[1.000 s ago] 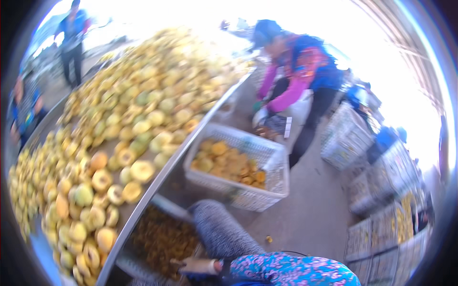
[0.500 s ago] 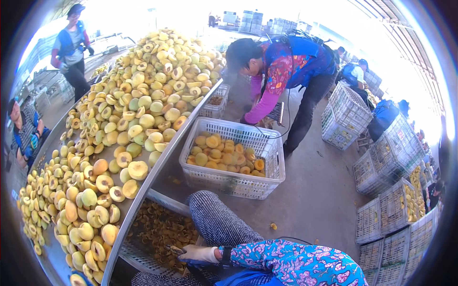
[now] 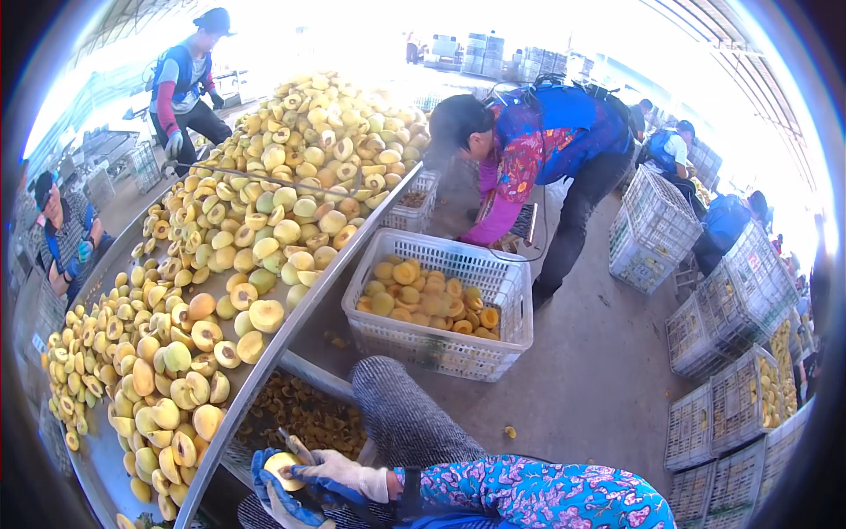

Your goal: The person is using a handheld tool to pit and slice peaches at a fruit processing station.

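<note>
My left hand (image 3: 271, 495), in a blue and white glove, grips a yellow peach half (image 3: 284, 472) in front of my knees. My right hand (image 3: 351, 474), in a pale glove with blue, is closed round a small slim pitting tool (image 3: 298, 448) right beside the fruit. The glove partly hides the tool, so its exact shape is unclear. Beneath my hands, a crate of brown-orange scraps (image 3: 304, 414) stands half under the table edge. A big heap of halved peaches (image 3: 256, 220) covers the metal table (image 3: 291, 328) on my left.
A white plastic crate (image 3: 432, 350) partly filled with peach halves stands ahead. A co-worker (image 3: 564, 132) bends over beyond it. Another person (image 3: 189, 84) stands behind the heap, and one sits (image 3: 66, 229) at far left. Stacked crates (image 3: 731, 282) line the right; a peach piece (image 3: 509, 432) lies on the floor.
My left hand has come from the table's lower edge to my right hand, bringing a peach half. The person behind the heap has stepped closer and a long thin rod now shows across the heap.
</note>
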Demonstrator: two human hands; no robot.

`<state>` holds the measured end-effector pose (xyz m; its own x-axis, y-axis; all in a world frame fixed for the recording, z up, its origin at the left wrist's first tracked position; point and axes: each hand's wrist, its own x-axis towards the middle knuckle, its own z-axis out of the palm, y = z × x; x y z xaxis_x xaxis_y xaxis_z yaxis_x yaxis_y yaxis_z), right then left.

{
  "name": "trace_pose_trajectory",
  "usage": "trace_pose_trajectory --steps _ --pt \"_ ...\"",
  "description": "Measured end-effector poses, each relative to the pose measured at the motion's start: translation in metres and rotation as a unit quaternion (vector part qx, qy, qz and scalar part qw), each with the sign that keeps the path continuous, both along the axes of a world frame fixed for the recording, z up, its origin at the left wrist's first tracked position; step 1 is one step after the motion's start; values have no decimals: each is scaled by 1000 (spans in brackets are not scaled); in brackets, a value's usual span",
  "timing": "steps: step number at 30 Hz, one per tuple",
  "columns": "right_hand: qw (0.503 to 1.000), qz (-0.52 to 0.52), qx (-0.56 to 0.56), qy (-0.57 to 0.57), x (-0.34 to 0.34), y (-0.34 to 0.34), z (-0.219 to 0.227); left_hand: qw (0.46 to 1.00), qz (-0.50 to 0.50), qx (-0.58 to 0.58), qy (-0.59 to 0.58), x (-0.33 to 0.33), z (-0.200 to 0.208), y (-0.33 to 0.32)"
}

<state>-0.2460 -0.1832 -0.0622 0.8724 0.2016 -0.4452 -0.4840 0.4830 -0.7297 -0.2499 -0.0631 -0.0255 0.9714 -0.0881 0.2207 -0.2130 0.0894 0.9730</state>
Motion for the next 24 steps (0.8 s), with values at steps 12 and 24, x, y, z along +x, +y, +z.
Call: trace_pose_trajectory --steps 12,24 --pt "904 -38 -328 -272 17 -34 28 993 -49 -7 107 26 -14 -4" --pt "843 145 -465 -227 -30 -15 51 920 18 -372 120 19 -6 -4"
